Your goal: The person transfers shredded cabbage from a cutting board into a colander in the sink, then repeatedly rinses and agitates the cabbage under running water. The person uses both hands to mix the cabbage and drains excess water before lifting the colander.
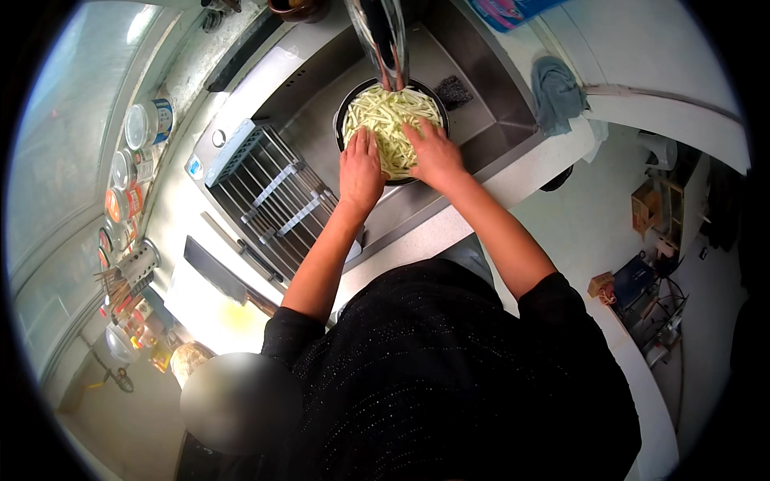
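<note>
Pale green vegetable strips (394, 117) fill a round, dark-rimmed bowl (446, 114) in the stainless steel sink (481, 78). My left hand (362, 171) lies on the strips at the bowl's near left, its fingers close together and pointing away from me. My right hand (434, 156) rests over the near right part, fingers spread, fingertips on the strips. Whether either hand grips any strips cannot be told. The chrome faucet (385, 42) ends above the bowl's far edge.
A roll-up drying rack (277, 192) covers the sink's left part. A cleaver (216, 273) lies on a white board at the left, with a long thin tool beside it. A scouring pad (453, 92) is in the sink. A grey-blue cloth (556, 96) hangs at the right; jars (143, 125) line the windowsill.
</note>
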`<state>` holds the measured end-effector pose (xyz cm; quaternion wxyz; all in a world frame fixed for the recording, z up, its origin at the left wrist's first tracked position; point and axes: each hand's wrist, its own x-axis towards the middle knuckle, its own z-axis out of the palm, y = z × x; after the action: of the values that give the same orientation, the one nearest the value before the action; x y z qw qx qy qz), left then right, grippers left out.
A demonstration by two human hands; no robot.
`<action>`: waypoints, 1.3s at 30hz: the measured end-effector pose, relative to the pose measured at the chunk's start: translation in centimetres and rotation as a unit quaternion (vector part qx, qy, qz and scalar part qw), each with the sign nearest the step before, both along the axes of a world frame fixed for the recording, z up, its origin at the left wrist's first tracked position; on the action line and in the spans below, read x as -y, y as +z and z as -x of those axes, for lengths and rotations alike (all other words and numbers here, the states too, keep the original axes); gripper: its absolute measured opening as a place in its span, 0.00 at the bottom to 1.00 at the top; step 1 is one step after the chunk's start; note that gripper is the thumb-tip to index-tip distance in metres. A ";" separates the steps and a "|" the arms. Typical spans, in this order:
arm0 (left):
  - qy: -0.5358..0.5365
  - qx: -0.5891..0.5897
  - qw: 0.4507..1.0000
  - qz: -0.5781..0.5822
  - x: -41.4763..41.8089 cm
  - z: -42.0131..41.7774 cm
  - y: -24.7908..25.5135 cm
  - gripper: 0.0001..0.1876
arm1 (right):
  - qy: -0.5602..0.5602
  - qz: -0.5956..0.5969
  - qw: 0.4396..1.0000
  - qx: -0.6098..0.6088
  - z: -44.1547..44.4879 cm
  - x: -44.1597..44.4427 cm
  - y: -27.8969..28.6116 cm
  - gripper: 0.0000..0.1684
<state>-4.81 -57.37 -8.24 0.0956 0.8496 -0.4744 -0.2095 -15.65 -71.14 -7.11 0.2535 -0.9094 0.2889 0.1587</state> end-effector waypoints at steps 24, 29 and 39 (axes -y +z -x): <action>0.172 -0.180 0.942 0.226 -0.1 1.8 1.5 0.12 | -0.438 -0.661 0.536 0.291 -0.6 0.3 -2.1 0.19; 0.252 -0.325 0.880 0.237 0.9 2.3 2.5 0.10 | -0.443 -0.729 0.428 0.297 -1.1 0.6 -0.8 0.24; 0.240 -0.126 0.954 0.130 0.5 1.7 0.7 0.13 | -0.441 -0.687 0.464 0.343 -0.8 0.2 -1.1 0.25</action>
<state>-6.50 -57.87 -7.57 0.3121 0.8852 -0.2636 -0.2225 -14.90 -71.35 -8.24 0.9118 -0.1751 0.3391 -0.1513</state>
